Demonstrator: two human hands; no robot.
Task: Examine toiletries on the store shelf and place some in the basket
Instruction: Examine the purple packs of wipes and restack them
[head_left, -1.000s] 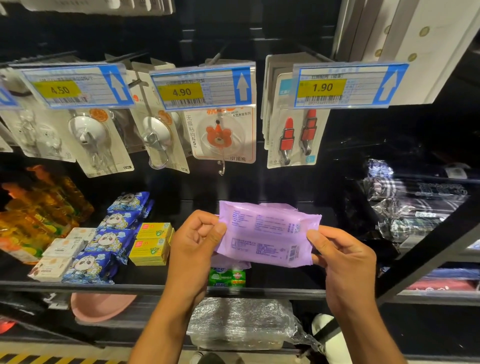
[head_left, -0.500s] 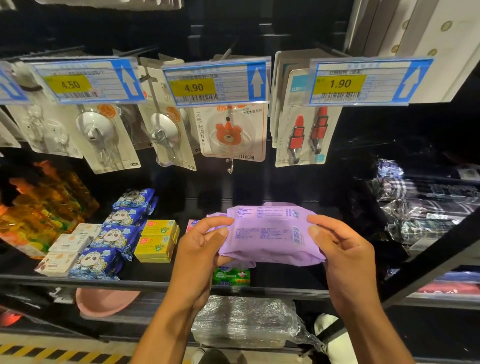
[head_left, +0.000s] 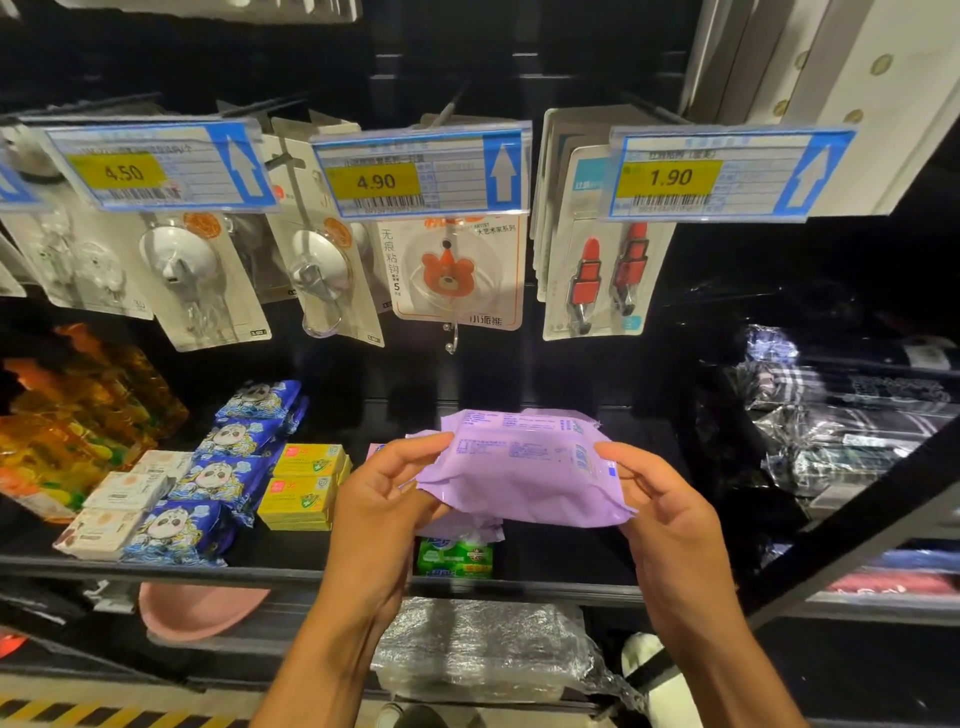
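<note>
While I hold the purple packet (head_left: 524, 467) crosswise in front of me, my left grip (head_left: 379, 499) pinches its left end, thumb on top and fingers curled beneath; my right grip (head_left: 670, 514) pinches the right end the same way, thumb lying on the printed face beside the barcode; the packet is off the shelf (head_left: 208, 569), in the air above the middle of its front edge, printed side turned up toward me; under it, on the shelf, lies a second purple packet (head_left: 462, 531), mostly hidden, and just in front of that a green pack (head_left: 457, 557) sits at the front edge; toward the shelf's left edge come yellow boxes (head_left: 304, 486) stacked in two piles, then blue packs (head_left: 218, 478) with a cartoon face in a row running back, then white boxes (head_left: 119, 504), then orange pouches (head_left: 67, 415) at the far left; above the shelf hang carded hooks (head_left: 457, 275) behind three price tags (head_left: 421, 171) reading 4.50, 4.90 and 1.90; below the shelf sit a pink basin (head_left: 197, 610) and a clear-wrapped bundle (head_left: 483, 649); to the right, dark wrapped goods (head_left: 831, 415) fill the neighbouring shelves.
</note>
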